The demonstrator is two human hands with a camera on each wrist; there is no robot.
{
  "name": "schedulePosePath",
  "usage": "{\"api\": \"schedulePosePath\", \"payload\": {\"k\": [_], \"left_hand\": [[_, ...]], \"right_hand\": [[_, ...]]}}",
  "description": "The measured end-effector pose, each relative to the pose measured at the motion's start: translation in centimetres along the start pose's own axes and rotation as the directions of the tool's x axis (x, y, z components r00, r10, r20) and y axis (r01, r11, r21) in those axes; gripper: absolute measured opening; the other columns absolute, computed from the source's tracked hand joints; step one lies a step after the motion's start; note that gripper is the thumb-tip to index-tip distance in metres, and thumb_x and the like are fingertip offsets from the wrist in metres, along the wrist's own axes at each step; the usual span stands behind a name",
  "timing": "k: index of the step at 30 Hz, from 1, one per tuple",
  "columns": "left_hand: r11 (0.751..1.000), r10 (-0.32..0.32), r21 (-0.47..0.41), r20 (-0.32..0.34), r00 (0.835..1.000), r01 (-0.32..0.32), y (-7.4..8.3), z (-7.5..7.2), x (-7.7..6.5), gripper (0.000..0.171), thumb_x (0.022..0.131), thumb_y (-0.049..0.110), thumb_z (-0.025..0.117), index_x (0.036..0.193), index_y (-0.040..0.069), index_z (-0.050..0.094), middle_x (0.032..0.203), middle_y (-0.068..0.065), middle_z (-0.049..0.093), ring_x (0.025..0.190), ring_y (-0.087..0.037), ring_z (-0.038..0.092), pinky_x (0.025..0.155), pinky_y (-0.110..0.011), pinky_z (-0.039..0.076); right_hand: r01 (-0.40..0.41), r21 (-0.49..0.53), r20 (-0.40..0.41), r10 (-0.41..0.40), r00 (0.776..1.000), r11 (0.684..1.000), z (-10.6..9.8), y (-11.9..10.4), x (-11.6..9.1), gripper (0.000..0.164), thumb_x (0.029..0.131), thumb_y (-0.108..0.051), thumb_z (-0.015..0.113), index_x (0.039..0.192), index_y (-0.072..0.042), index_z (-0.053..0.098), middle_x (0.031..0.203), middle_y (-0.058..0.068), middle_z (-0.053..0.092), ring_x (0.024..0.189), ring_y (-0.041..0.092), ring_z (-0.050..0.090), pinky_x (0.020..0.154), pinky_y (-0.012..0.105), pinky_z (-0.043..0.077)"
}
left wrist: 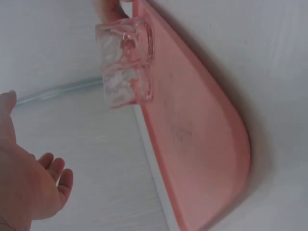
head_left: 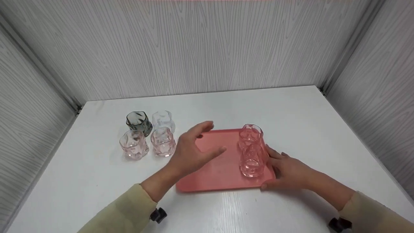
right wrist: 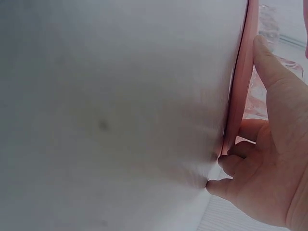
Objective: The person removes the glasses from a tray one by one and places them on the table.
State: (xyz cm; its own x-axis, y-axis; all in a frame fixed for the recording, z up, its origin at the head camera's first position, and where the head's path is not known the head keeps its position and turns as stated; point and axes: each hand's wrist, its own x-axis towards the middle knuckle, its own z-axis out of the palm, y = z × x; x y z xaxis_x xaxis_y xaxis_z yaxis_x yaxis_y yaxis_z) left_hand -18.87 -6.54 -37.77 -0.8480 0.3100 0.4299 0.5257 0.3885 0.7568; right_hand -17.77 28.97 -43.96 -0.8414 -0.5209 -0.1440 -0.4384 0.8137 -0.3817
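Observation:
A pink tray (head_left: 216,174) lies flat on the white table. Two see-through glasses with wavy, faceted sides stand at its right end: a back glass (head_left: 250,133) and a front glass (head_left: 252,165). They look pink against the tray. My right hand (head_left: 292,171) holds the tray's near right corner, thumb along the front edge and bent fingers by the right side; some fingertips touch the table in the right wrist view. Over the tray's left part is my left hand (head_left: 190,152), thumb and fingers spread apart, holding nothing.
Left of the tray, several similar glasses stand close together: a dark grey glass (head_left: 139,123), a clear glass (head_left: 162,120) and two pale pink glasses, the left pink glass (head_left: 134,145) and the right pink glass (head_left: 162,142). Grey wood-grain panels (head_left: 207,48) enclose the table.

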Motion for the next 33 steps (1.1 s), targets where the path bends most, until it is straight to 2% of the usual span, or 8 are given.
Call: {"api": "schedulePosePath", "payload": {"k": [5, 10, 15, 18, 23, 27, 33], "left_hand": [[0.999, -0.040, -0.020, 0.102, 0.994, 0.043, -0.1, 3.1, 0.3, 0.082, 0.087, 0.047, 0.088, 0.152, 0.009, 0.055, 0.147, -0.002, 0.063, 0.135, -0.020, 0.057, 0.109, -0.042, 0.049], [0.992, -0.117, -0.032, 0.185, 0.976, 0.125, -0.2, 5.6, 0.4, 0.083, 0.085, 0.045, 0.090, 0.154, 0.014, 0.054, 0.150, 0.000, 0.059, 0.140, -0.016, 0.053, 0.114, -0.044, 0.046], [0.981, -0.178, -0.028, 0.238, 0.955, 0.190, -0.3, 7.7, 0.2, 0.086, 0.084, 0.048, 0.091, 0.156, 0.019, 0.053, 0.152, 0.004, 0.057, 0.140, -0.011, 0.050, 0.117, -0.040, 0.041], [0.980, -0.187, -0.016, 0.257, 0.948, 0.198, -0.5, 8.8, 0.2, 0.087, 0.083, 0.049, 0.091, 0.156, 0.023, 0.053, 0.150, 0.006, 0.057, 0.139, -0.010, 0.051, 0.117, -0.039, 0.041], [0.982, -0.183, 0.010, 0.276, 0.943, 0.187, -0.8, 10.2, 0.5, 0.085, 0.082, 0.046, 0.092, 0.155, 0.027, 0.053, 0.148, 0.012, 0.058, 0.136, -0.006, 0.051, 0.115, -0.036, 0.044], [0.981, -0.189, 0.006, 0.280, 0.941, 0.195, -0.9, 10.8, 0.6, 0.083, 0.083, 0.042, 0.093, 0.154, 0.025, 0.053, 0.146, 0.011, 0.059, 0.133, -0.005, 0.054, 0.112, -0.033, 0.046], [0.986, -0.162, 0.000, 0.274, 0.948, 0.168, -1.0, 11.4, 0.7, 0.082, 0.083, 0.038, 0.093, 0.152, 0.018, 0.054, 0.146, 0.004, 0.061, 0.130, -0.006, 0.056, 0.111, -0.030, 0.047]], "right_hand": [[0.010, -0.004, 0.000, -0.010, 1.000, 1.000, 0.1, 0.0, 0.0, 0.113, 0.081, -0.084, 0.070, 0.166, -0.017, 0.039, 0.175, 0.015, 0.019, 0.148, 0.046, 0.042, 0.121, 0.066, 0.028], [-0.030, -0.011, 0.021, 0.030, 0.999, 0.999, 0.0, -0.1, 0.1, 0.115, 0.079, -0.086, 0.069, 0.167, -0.019, 0.037, 0.176, 0.011, 0.019, 0.148, 0.052, 0.040, 0.120, 0.066, 0.031], [-0.028, -0.006, 0.023, 0.028, 0.999, 1.000, -0.1, 0.0, 0.1, 0.114, 0.079, -0.085, 0.071, 0.166, -0.019, 0.037, 0.176, 0.011, 0.019, 0.148, 0.050, 0.041, 0.120, 0.067, 0.030], [-0.037, -0.004, 0.032, 0.037, 0.999, 0.999, -0.1, 0.0, 0.1, 0.115, 0.078, -0.085, 0.071, 0.167, -0.019, 0.037, 0.176, 0.010, 0.018, 0.148, 0.049, 0.040, 0.119, 0.067, 0.031], [-0.052, -0.007, 0.041, 0.052, 0.998, 0.999, 0.0, 0.0, 0.2, 0.117, 0.077, -0.087, 0.070, 0.167, -0.020, 0.036, 0.176, 0.007, 0.018, 0.148, 0.052, 0.039, 0.118, 0.067, 0.033], [-0.043, -0.010, 0.031, 0.043, 0.999, 0.999, 0.1, 0.1, 0.2, 0.117, 0.077, -0.087, 0.069, 0.167, -0.019, 0.036, 0.176, 0.008, 0.019, 0.147, 0.052, 0.041, 0.119, 0.066, 0.032], [0.041, 0.004, -0.014, -0.041, 0.999, 0.999, 0.2, 0.4, 0.1, 0.113, 0.081, -0.084, 0.069, 0.166, -0.014, 0.038, 0.174, 0.015, 0.022, 0.136, 0.038, 0.059, 0.120, 0.067, 0.030]]}}
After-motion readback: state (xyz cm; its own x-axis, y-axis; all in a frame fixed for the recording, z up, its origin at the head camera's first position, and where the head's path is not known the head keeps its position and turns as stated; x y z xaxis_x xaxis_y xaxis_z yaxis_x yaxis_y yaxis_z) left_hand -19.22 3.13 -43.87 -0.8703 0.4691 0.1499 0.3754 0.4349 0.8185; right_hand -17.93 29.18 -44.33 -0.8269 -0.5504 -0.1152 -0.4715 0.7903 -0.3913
